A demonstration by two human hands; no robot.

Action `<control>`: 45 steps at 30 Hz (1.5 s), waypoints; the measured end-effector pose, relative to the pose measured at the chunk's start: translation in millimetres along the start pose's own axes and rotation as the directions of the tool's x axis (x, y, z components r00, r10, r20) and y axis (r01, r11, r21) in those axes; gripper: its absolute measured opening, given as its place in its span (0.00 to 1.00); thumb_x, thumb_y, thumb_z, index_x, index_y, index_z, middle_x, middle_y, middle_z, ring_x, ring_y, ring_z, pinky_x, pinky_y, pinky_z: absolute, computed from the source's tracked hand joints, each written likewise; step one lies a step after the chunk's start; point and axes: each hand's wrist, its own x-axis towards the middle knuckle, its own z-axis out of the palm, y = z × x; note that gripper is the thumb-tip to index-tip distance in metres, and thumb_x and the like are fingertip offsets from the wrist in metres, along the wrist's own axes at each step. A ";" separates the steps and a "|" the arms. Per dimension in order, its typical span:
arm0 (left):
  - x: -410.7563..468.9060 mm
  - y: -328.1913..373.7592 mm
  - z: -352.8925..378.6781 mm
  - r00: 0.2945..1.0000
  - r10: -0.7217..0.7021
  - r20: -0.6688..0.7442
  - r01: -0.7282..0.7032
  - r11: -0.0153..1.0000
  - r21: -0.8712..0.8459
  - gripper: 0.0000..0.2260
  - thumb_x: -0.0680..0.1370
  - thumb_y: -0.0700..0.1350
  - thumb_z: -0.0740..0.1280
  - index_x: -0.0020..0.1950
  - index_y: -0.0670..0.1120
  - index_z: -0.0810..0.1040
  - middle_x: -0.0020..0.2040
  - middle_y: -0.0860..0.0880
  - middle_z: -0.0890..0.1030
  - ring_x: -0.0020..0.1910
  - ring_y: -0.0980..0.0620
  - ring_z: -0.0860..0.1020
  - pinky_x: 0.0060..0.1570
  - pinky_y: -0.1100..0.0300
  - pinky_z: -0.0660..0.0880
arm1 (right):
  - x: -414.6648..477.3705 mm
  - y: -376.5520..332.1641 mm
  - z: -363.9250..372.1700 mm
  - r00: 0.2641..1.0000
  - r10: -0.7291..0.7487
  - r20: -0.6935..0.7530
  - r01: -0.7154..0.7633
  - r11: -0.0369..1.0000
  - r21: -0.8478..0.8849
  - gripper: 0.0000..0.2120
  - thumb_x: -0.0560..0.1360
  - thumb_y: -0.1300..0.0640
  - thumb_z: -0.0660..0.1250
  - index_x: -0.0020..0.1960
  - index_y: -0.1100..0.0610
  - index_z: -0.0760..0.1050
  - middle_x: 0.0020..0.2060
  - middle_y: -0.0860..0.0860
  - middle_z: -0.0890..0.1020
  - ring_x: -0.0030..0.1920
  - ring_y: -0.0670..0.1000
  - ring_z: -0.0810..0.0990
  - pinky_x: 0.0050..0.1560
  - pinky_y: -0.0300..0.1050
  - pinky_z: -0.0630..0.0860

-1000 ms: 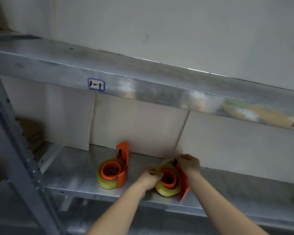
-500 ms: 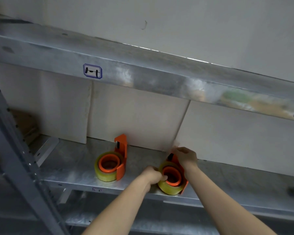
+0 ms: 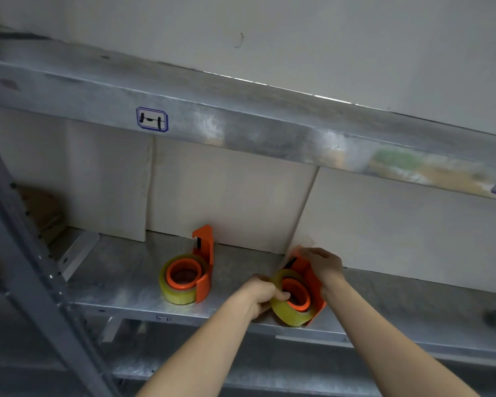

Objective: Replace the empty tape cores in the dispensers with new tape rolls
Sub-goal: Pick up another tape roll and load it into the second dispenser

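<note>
Hands are gripping: left hand (image 3: 259, 295) steadying the new roll (image 3: 284, 309), right hand (image 3: 324, 266) holding the dispenser (image 3: 312, 285); keeping the tape end taut is advisable.

Shelf (image 3: 121, 270) bay is open at the front. Upper beam (image 3: 241, 130) caps it, back panels (image 3: 229, 196) close the rear. Left dispenser (image 3: 188, 277) stands mid-shelf, right dispenser (image 3: 298, 296) nearby at the front edge (both hands on it). Bare deck between them, more to the right. Upright post (image 3: 26, 253) blocks the left.
</note>
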 end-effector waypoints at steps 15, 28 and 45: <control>-24.4 10.0 5.2 0.969 0.213 0.123 -0.221 0.974 0.051 0.14 0.77 0.40 0.69 0.61 0.47 0.70 0.59 0.42 0.79 0.58 0.44 0.79 0.56 0.47 0.79 | -12.8 -12.2 -44.4 0.994 0.022 0.106 -0.030 0.997 0.073 0.02 0.72 0.58 0.69 0.41 0.54 0.77 0.41 0.55 0.79 0.43 0.54 0.77 0.42 0.46 0.72; -42.8 2.2 5.9 0.861 0.376 0.341 -0.508 0.607 0.612 0.28 0.77 0.49 0.68 0.73 0.60 0.60 0.56 0.48 0.76 0.56 0.49 0.77 0.59 0.52 0.77 | -17.8 -11.3 -52.9 0.987 -0.155 0.029 0.157 0.982 -0.103 0.06 0.75 0.57 0.63 0.39 0.54 0.72 0.39 0.57 0.79 0.38 0.56 0.76 0.35 0.43 0.68; -44.2 -0.5 28.9 0.854 0.287 0.434 -0.518 0.380 0.767 0.36 0.77 0.50 0.68 0.78 0.56 0.49 0.76 0.47 0.64 0.72 0.46 0.68 0.71 0.51 0.67 | -1.1 -14.8 -62.4 0.966 -0.259 0.025 0.259 0.944 -0.203 0.04 0.73 0.55 0.67 0.40 0.52 0.75 0.41 0.54 0.80 0.42 0.55 0.77 0.43 0.48 0.74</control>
